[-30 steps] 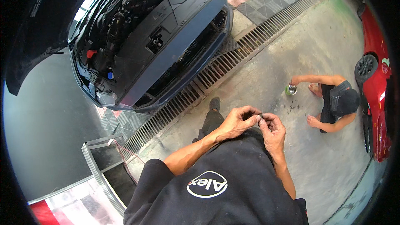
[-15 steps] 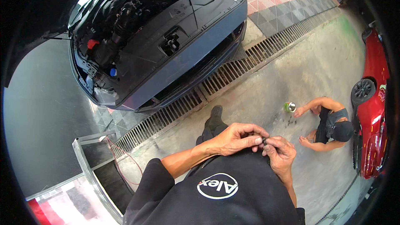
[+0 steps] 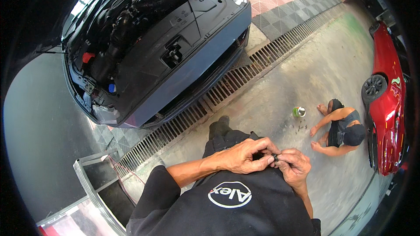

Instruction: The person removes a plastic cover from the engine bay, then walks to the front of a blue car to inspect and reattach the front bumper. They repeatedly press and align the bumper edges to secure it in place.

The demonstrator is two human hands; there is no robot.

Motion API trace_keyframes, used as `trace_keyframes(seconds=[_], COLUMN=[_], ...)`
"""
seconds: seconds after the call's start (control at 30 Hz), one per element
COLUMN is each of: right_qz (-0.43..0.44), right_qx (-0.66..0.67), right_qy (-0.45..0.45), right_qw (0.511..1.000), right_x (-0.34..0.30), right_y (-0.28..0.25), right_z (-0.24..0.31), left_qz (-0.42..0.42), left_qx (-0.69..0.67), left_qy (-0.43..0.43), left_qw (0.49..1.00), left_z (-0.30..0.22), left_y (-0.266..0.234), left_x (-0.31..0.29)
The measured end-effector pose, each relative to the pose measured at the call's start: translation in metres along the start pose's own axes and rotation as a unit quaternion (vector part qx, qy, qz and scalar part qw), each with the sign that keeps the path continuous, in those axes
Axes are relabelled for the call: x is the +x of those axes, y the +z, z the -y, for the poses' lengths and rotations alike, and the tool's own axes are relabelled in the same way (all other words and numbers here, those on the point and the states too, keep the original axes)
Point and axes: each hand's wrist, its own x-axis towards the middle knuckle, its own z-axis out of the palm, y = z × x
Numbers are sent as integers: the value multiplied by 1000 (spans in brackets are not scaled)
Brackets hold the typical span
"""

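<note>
In front of my dark shirt, my left hand [image 3: 245,156] and my right hand [image 3: 295,166] meet fingertip to fingertip. Between them they pinch a small dark piece [image 3: 274,157], perhaps a clip or fastener; its exact kind is too small to make out. The left thumb and index finger close on it from one side, the right thumb and fingers from the other. Beyond my hands stands a dark blue car [image 3: 192,61] with its hood raised, its engine bay showing a black cover, a red cap and a blue cap.
A slatted floor drain [image 3: 227,85] runs diagonally past the car's front bumper. To the right a person [image 3: 345,126] crouches beside a green can [image 3: 299,112] and small dark bits on the concrete. Behind them is a red car [image 3: 387,100]. A metal frame [image 3: 94,183] stands at lower left.
The view has shifted slightly. My fingertips have moved a little around the small dark piece, which now shows more. The crouching person's hand has drawn back from the green can.
</note>
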Motion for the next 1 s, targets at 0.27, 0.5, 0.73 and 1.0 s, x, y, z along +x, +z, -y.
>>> trace_keyframes(seconds=[0.27, 0.5, 0.73, 1.0], right_qz=[-31, -68, -104, -143], right_qx=[-74, -17, 87, 117], right_qy=[-33, -17, 98, 92], right_qw=[996, 997, 986, 978], right_x=[-6, -14, -29, -33], right_y=[-3, -2, -4, -13], right_z=[12, 5, -9, -11], left_qz=[-32, -78, -128, -83], left_qx=[-36, -11, 128, 339], left_qy=[-2, 7, -39, 34], left_qw=[999, 997, 983, 937], left_z=[10, 22, 13, 19], left_y=[18, 35, 48, 50], left_x=[0, -4, 3, 27])
